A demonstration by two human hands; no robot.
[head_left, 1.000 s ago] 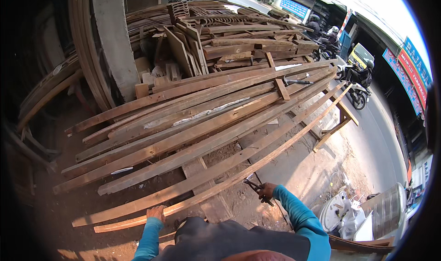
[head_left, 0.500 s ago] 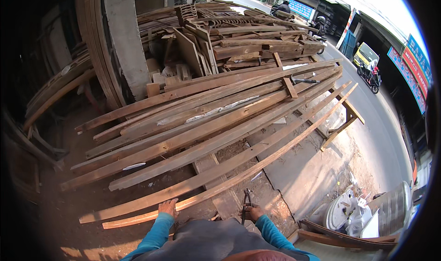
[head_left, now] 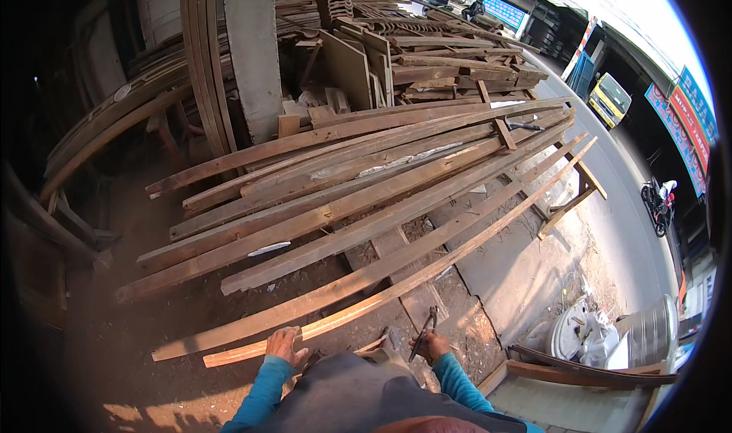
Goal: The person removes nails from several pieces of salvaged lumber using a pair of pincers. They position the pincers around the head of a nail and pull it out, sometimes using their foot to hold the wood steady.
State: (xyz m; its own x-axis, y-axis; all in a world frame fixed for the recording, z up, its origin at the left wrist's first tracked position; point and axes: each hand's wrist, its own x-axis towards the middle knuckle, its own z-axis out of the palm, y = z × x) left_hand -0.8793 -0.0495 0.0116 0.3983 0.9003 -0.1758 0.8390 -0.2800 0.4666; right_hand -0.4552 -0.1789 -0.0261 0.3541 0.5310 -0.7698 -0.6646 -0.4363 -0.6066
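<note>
My left hand (head_left: pixel 284 346) lies at the near edge of the closest wooden strip (head_left: pixel 335 322), with its thumb and fingers apart. Just beyond that strip runs a wider plank (head_left: pixel 305 308). In my right hand (head_left: pixel 437 346), closed around the handles, is a dark pair of pincers (head_left: pixel 424 329) whose jaws point up and away from me. The pincers are apart from the strip. Several long timbers (head_left: pixel 358 238) lie side by side past these two, and a short crosspiece (head_left: pixel 504 134) rests over their far end with a dark tool (head_left: pixel 526 126) beside it.
A wooden trestle (head_left: pixel 576 197) supports the far ends. Stacked lumber (head_left: pixel 457 59) and leaning boards (head_left: pixel 347 63) stand behind, near a concrete post (head_left: pixel 255 59). At right are a white bucket (head_left: pixel 568 332), plastic bags (head_left: pixel 600 341) and a framed panel (head_left: pixel 564 402). A road (head_left: pixel 610 189) carries a yellow truck (head_left: pixel 609 99) and motorcycle (head_left: pixel 657 204).
The whole view has shifted, so the timbers' near ends sit farther right. My left hand's fingers have spread. The pincers now tilt to the right. The motorcycle has come nearer along the road.
</note>
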